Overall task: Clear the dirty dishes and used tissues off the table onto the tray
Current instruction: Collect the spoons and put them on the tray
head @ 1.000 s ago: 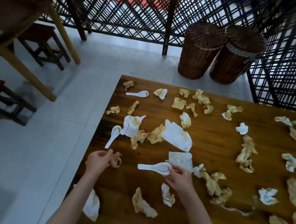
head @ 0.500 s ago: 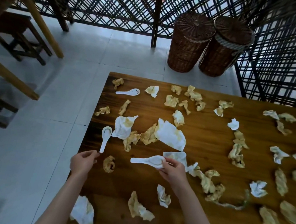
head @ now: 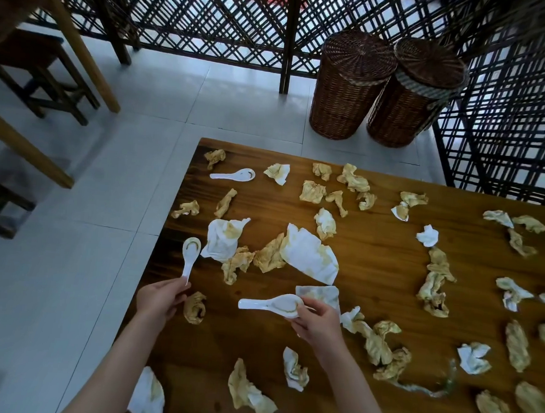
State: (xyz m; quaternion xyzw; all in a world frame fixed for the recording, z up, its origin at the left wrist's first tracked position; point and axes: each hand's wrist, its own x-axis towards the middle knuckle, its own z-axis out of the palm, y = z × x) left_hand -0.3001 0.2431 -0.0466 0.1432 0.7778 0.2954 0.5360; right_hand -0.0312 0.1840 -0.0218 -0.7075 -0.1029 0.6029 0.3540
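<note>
A wooden table [head: 374, 252] is strewn with several crumpled, yellow-stained tissues, such as a big flat one [head: 309, 257]. My right hand [head: 313, 322] grips the bowl end of a white soup spoon [head: 267, 304], its handle pointing left. My left hand [head: 159, 300] pinches the handle tip of a second white spoon [head: 189, 255] near the table's left edge. A third white spoon [head: 234, 174] lies near the far left corner. No tray is in view.
Two lidded wicker baskets [head: 350, 86] [head: 414, 97] stand on the tiled floor beyond the table. A dark lattice screen [head: 213, 24] runs behind them and on the right. Wooden stools and a table leg [head: 48, 71] stand at the left.
My left hand moved from the balled tissue near the front left up to the second spoon's handle and took hold of it. My right hand kept holding its spoon.
</note>
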